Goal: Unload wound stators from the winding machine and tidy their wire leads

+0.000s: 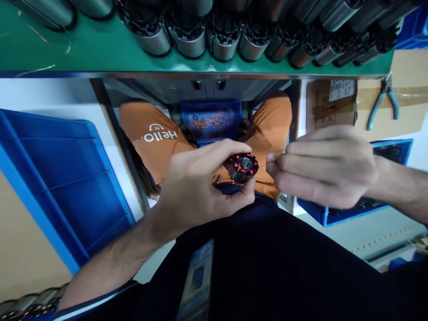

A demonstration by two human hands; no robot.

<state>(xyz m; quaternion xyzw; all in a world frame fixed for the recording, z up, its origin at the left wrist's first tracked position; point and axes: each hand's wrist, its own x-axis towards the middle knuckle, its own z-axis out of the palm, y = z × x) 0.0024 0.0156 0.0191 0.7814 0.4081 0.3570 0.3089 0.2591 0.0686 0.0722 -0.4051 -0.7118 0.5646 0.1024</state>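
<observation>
A small motor stator (pixel 244 168), dark and ring-shaped with red wire windings around its open centre, is gripped between the thumb and fingers of my left hand (pixel 203 178). Its open end faces up toward me, above my lap. Just to the right, apart from the stator, my right hand (pixel 321 169) is closed with thumb and forefinger pressed together. Whatever is in that pinch, if anything, is too small or hidden to make out.
Several metal motor cores (pixel 222 42) line the green bench (pixel 93 53) ahead. A blue crate (pixel 76 178) is at left. Pliers (pixel 384 100) lie on a cardboard box (pixel 408 107) at right, near a blue bin (pixel 356 216). A blue tray (pixel 212 107) with copper-coloured scraps sits between my feet.
</observation>
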